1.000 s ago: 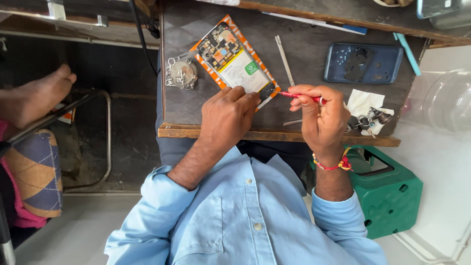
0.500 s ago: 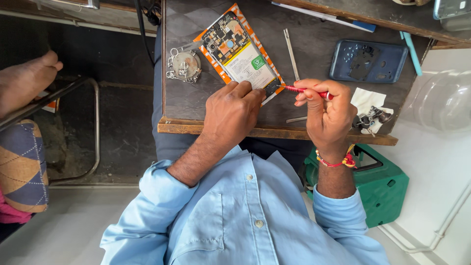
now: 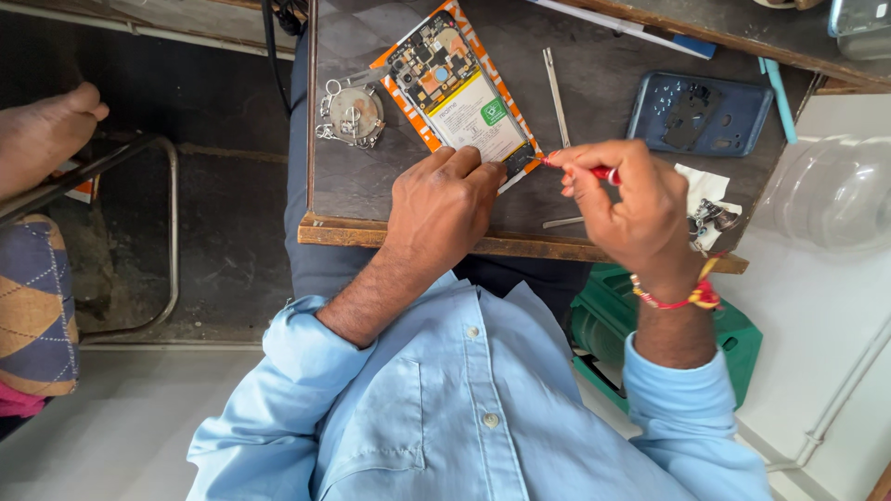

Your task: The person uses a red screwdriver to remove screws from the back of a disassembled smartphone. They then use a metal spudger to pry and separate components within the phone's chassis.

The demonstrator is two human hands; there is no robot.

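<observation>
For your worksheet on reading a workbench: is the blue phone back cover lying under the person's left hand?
No: the blue back cover lies apart beyond the right hand, while the left hand rests on the opened phone.

White rectangular battery label (image 3: 473, 116) with a green square mark, inside the opened orange-edged phone (image 3: 455, 88)

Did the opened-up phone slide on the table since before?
No. The opened phone keeps its spot between the round metal disc and the blue back cover; only the camera shifted. The left hand presses its lower end.
</observation>
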